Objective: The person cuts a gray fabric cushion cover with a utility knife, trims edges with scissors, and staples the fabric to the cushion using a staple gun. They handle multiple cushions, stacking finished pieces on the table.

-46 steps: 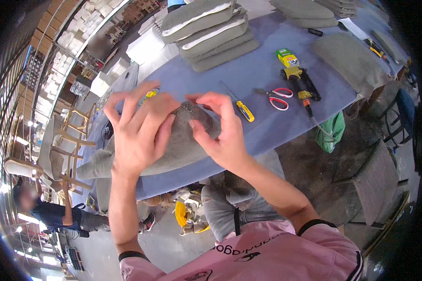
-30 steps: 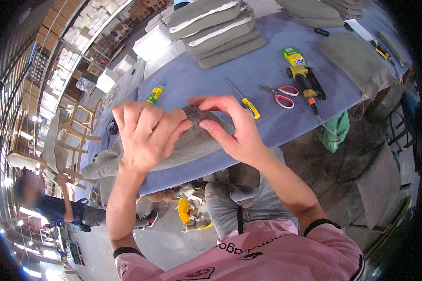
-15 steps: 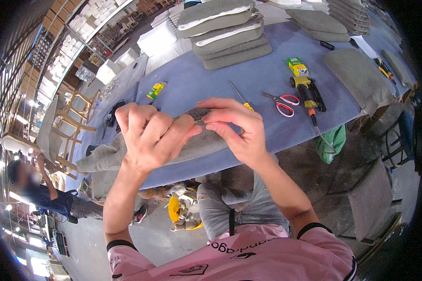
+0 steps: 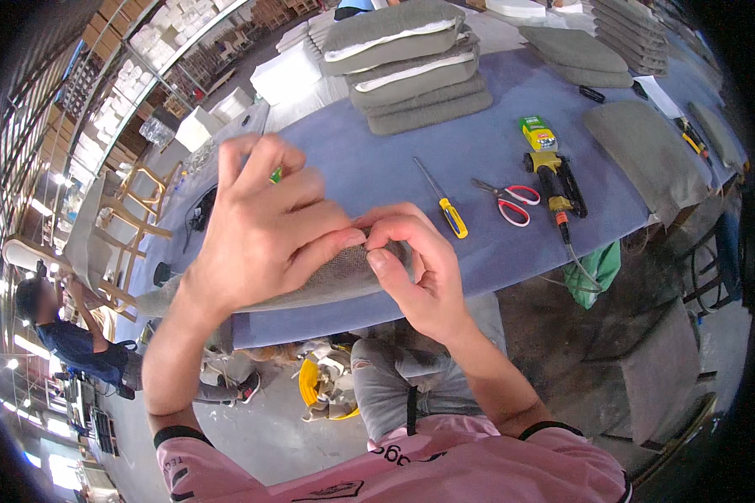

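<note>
A grey fabric cushion cover lies along the near table edge, mostly under my hands. My left hand is raised over it, thumb and forefinger pinched at the fabric's upper edge, the other fingers curled loosely. Close beside those fingertips, my right hand pinches the same edge between thumb and forefinger. What lies exactly between the fingertips is too small to see. To the right of my hands are a screwdriver with a yellow handle, red-and-white handled scissors and a black-and-yellow air stapler with a hose.
A stack of grey cushions stands at the back of the blue table. A green-and-yellow box is behind the stapler. Another grey cushion lies at right. A yellow bin stands below. A person is at far left.
My left hand has lifted and its upper fingers have loosened, while its pinch stays beside the right hand's. My right hand has come slightly lower, its fingers more curled. The view has shifted slightly.
</note>
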A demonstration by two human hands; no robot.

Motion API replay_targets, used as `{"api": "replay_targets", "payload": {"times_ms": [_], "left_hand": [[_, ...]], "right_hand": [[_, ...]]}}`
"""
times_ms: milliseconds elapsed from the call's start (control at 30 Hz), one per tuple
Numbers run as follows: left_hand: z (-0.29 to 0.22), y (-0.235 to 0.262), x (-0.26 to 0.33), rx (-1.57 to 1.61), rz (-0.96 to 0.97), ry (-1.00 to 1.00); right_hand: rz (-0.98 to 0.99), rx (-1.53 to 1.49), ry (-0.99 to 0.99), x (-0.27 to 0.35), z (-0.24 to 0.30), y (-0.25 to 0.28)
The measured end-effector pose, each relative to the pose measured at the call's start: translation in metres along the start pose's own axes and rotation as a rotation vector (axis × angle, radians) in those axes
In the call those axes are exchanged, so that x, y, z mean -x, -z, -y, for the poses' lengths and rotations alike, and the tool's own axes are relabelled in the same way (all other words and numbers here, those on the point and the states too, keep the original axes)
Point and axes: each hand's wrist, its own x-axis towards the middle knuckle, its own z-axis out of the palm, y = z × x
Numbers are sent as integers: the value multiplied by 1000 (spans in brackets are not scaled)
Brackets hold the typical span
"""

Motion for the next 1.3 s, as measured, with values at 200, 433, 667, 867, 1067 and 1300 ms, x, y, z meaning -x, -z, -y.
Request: {"api": "replay_targets", "payload": {"times_ms": [200, 433, 667, 867, 1067, 1300], "left_hand": [[30, -8, -12, 267, 278, 68], [79, -61, 2, 476, 170, 199], [137, -30, 3, 749, -272, 376], [134, -48, 38, 481, -88, 750], [20, -19, 170, 188, -361, 833], [-140, -224, 270, -182, -181, 1616]], "right_hand": [[-129, -19, -39, 2, -8, -11], [-177, 10, -84, 12, -5, -13], [-538, -38, -61, 65, -42, -23], [-178, -705, -269, 107, -70, -13], [124, -233, -306, 135, -69, -33], [631, 563, -412, 228, -82, -56]]}}
